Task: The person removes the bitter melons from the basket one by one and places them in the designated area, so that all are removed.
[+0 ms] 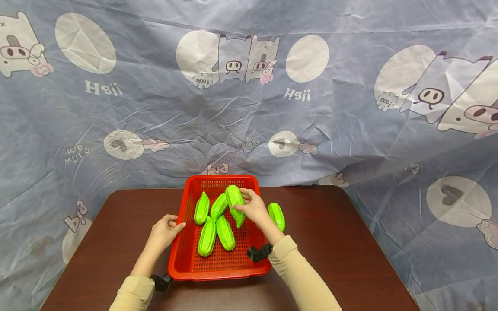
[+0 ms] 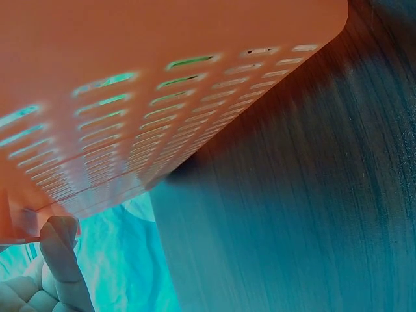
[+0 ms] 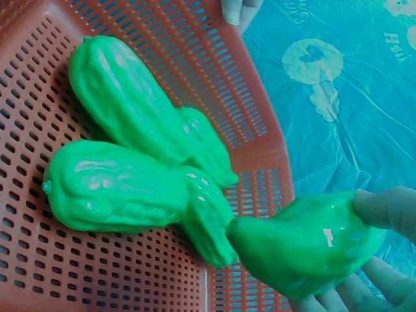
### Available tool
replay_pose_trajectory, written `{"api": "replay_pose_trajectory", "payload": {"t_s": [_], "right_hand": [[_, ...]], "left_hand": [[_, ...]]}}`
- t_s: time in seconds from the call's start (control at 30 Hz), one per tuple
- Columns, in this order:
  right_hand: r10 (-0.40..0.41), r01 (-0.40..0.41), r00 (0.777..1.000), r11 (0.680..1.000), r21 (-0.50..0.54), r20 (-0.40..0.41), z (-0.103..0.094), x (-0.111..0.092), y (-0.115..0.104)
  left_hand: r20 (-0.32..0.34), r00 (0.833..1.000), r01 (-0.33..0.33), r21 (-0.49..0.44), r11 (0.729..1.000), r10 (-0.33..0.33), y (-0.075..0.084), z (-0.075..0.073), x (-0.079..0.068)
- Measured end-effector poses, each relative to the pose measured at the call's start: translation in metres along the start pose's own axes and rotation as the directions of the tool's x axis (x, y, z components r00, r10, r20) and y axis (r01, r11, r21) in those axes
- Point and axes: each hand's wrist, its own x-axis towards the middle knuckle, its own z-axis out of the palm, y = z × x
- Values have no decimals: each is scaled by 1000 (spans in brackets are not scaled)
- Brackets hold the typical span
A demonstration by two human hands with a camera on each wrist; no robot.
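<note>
A red plastic basket (image 1: 219,274) with slotted walls stands on the table. My left hand (image 1: 164,231) grips its left rim; in the left wrist view bent fingers (image 2: 62,253) meet the far end of the rim. My right hand (image 1: 254,209) holds a bright green, ridged bitter melon (image 1: 234,201) over the basket's right side, its pointed end downward. The right wrist view shows the thumb and fingers around this melon (image 3: 305,244). Several similar bitter melons (image 1: 207,236) lie on the basket floor, some leaning against each other.
Another bitter melon (image 1: 276,216) lies on the dark brown table (image 1: 330,246), right of the basket and beside the right forearm. A grey-blue cloth (image 1: 241,112) with cartoon pigs hangs behind the table and along its sides.
</note>
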Motion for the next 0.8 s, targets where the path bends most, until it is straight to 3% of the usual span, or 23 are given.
{"api": "replay_pose_trajectory", "payload": {"t_s": [0.5,0.8], "right_hand": [[-19,24,999,994,107,-47,-22,-5,-5],[18,-10,998,991,131,-59,-36,-8,-10]], "left_hand": [[1,1000,4,-4,1000,-4,-2,0,1],[0,1000,-2,-4,1000,2,-2,0,1]]}}
